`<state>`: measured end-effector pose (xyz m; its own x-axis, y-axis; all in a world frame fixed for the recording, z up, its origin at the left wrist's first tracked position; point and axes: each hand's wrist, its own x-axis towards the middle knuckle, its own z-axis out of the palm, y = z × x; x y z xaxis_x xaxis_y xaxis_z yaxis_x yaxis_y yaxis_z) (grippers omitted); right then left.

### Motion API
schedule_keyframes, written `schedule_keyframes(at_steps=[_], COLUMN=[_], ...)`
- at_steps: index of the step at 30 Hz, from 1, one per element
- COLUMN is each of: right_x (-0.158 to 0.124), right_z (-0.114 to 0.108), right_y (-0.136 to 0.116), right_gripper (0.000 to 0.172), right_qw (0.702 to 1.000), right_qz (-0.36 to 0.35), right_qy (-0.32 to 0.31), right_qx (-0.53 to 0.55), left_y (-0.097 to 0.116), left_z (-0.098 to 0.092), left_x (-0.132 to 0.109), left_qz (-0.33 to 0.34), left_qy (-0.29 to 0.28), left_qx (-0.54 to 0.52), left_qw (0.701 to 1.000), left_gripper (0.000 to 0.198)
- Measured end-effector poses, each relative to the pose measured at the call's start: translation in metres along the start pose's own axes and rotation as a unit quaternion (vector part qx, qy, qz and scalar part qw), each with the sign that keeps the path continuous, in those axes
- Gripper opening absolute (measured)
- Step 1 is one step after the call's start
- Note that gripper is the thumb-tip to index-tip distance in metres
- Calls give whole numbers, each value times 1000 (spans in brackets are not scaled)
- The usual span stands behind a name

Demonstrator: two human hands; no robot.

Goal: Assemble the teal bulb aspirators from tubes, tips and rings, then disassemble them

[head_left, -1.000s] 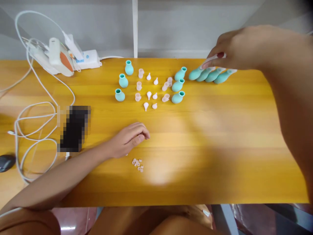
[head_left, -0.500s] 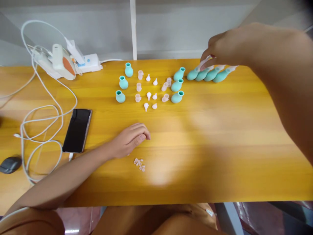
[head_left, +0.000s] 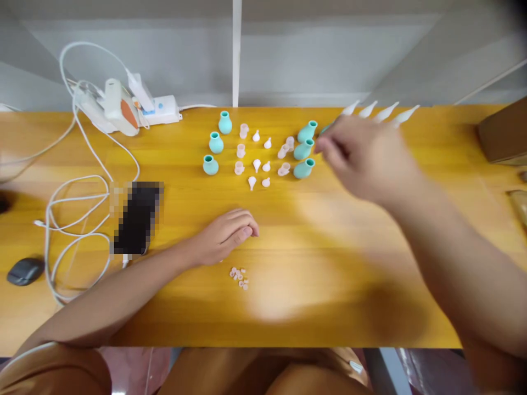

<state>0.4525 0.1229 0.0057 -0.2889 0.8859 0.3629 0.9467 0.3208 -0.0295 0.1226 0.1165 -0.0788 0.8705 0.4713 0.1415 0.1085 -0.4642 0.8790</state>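
My left hand rests on the table with its fingers curled in; whatever they may hold is hidden. Close below it lies a small pile of tiny pale pink rings. My right hand, smeared by motion, is raised beside three tilted teal bulbs. Behind it, several white tapered tips stick up; the hand covers most of the teal bulbs under them. Three open-necked teal bulbs stand at the left. Between the two groups are clear pinkish cups and small white bulb-shaped pieces.
A power strip with plugged-in chargers sits at the back left. White cables loop near a blurred-out phone and a black mouse. A brown box stands at the right edge.
My right hand has left the white tip it was touching on the leftmost bulb of the back-right row and moved toward me. The view has shifted slightly; my left hand stays put.
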Motion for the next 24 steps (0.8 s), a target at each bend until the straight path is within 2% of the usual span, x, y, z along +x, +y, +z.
schedule_keyframes(at_steps=[2,5,8,11,17,24], right_x=[-18,-30,-28,-18,-11,-17], right_z=[23,53,71,80,91,104], right_y=[-34,-73,-90,-90,-83,-82], right_gripper=[29,40,52,56,40,32], right_qw=[997,994,983,975,967,967], right_qz=[0,49,102,146,179,175], right_qy=[-20,-87,-148,-158,-133,-126], right_qx=[71,52,38,54,124,133], left_y=[-1,-2,-2,-1,2,-12], left_z=[1,2,3,3,4,-9], left_x=[-1,-2,-3,-2,1,5], left_qz=[-1,-14,-31,-31,-45,-86], left_qy=[5,21,41,37,62,218], left_qx=[4,-3,-8,19,93,159], left_qw=[1000,1000,999,999,993,959], left_gripper=[44,41,36,31,23,14])
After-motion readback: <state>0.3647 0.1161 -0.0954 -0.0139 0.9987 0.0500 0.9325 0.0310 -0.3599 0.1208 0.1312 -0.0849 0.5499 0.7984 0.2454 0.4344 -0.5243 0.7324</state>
